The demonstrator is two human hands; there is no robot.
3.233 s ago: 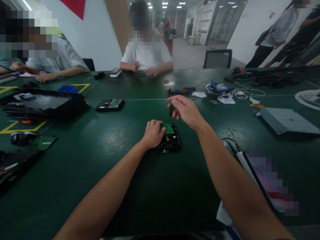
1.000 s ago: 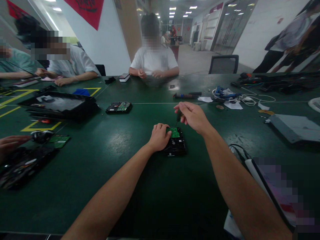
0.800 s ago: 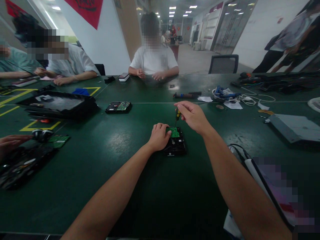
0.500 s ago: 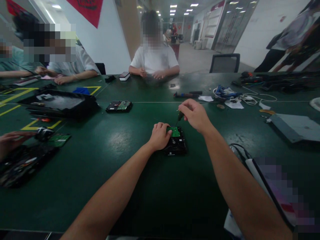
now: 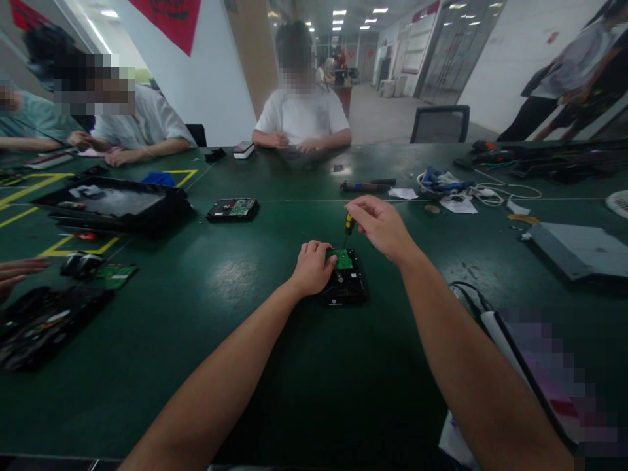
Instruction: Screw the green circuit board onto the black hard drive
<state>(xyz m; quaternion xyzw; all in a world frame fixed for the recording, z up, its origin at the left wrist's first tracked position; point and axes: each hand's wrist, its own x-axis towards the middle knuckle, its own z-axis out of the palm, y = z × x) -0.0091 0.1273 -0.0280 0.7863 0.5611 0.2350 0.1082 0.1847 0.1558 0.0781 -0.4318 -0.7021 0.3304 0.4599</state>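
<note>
A black hard drive with a green circuit board on its upper face lies flat on the table before me. My left hand grips its left side, thumb resting over the board's edge. Above the far end of the drive, my right hand pinches a small screwdriver with a yellow and black handle. The screwdriver stands nearly upright, its thin shaft pointing down at the circuit board. Whether the tip sits in a screw is too small to tell.
Another hard drive and a black tray lie to the left. A co-worker's hand hovers by dismantled parts. Cables, a grey metal case and a tablet-like device are at right. Another person sits opposite.
The screwdriver has turned in my right fingers, and its yellow handle marking now shows. My left hand and the hard drive stay put. The co-worker's hand at left has drawn back.
</note>
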